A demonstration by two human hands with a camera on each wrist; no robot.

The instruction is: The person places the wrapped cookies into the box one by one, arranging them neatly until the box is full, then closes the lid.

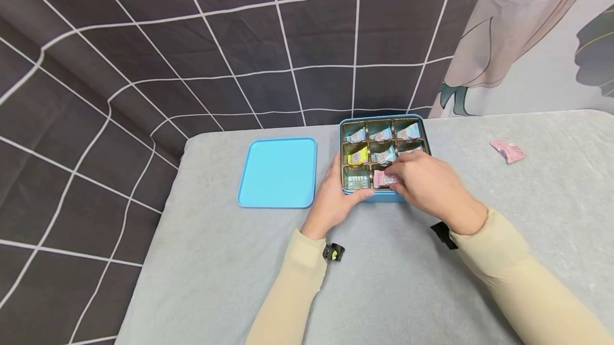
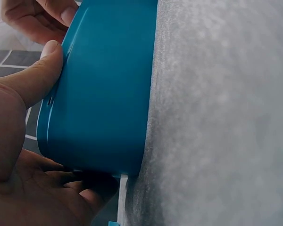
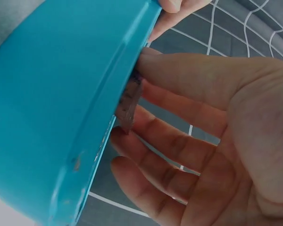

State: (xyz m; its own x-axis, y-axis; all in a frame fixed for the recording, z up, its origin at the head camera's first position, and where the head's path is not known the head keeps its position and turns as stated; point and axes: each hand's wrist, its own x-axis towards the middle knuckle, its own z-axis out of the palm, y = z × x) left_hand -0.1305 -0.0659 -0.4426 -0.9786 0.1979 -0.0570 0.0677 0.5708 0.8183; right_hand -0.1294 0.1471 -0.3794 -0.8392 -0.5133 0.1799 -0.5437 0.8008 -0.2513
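Observation:
A blue square tin with a compartmented gold insert stands at the back of the table. My left hand holds its front left corner, thumb on the front rim and fingers along the left side. Over the front middle compartment, my right hand pinches a small pink wrapped packet; the right wrist view shows this packet partly behind the tin's rim. Blue wrapped packets lie in several compartments, and a yellow packet sits in the middle left one. My right hand hides the front right compartment.
The tin's light blue lid lies flat on the grey cloth to the left. Another pink packet lies on the cloth at the right. A dark curtain with white grid lines hangs right behind the tin.

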